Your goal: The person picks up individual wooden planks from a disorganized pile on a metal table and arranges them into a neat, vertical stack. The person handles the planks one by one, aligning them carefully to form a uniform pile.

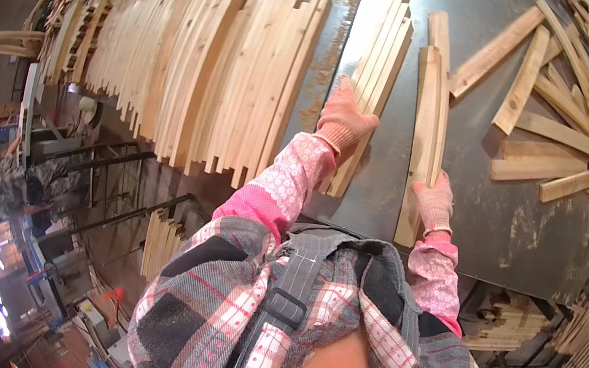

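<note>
My left hand (347,119), in a pinkish work glove, is closed over a small bundle of pale wooden strips (386,52) lying side by side on the metal table. Its thumb rests on the bundle's right side and the fingers reach along its left. To the right, my gloved right hand (434,204) grips the near end of a wooden strip (442,38), which lies against a second, wider wooden strip (420,142). The palm side of both hands is hidden.
A long row of wooden strips (241,83) lies left on the metal table (535,222). Loose wooden pieces (545,158) are scattered at the right, with a long curved strip among them. More stacked strips (506,329) sit below the table's near edge. Machinery (45,198) stands at the left.
</note>
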`<state>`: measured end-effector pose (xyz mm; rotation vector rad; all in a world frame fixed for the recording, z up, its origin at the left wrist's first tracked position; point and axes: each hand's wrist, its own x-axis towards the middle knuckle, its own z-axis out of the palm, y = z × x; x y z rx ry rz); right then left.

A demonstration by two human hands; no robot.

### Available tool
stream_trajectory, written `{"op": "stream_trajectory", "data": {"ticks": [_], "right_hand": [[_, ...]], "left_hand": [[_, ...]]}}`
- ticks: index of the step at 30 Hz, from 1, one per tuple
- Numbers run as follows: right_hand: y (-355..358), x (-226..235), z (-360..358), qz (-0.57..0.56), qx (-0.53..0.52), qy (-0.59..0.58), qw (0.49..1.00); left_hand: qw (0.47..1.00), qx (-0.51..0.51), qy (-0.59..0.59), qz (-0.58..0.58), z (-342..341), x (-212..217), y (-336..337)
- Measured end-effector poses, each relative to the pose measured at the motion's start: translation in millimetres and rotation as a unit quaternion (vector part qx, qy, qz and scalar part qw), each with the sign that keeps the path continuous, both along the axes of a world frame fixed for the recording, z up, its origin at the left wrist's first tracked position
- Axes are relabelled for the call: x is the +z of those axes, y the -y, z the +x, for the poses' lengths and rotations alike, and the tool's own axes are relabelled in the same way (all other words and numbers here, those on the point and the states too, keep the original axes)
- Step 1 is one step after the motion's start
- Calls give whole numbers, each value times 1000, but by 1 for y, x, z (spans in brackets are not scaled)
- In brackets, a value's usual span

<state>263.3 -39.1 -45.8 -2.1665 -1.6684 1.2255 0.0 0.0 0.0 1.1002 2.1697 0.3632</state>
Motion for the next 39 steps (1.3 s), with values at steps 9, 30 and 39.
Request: {"op": "stream_trajectory", "data": {"ticks": [9, 30, 39], "right_hand": [[6, -14, -118, 3, 22, -31, 999], [44, -57, -172, -144, 35, -269, 952], [29, -50, -150, -97, 50, -299, 948]], "left_hand": [[969, -90, -226, 47, -97, -27, 68], [988, -127, 51, -77, -72, -11, 62], [983, -125, 55, -122, -54, -28, 93]]}}
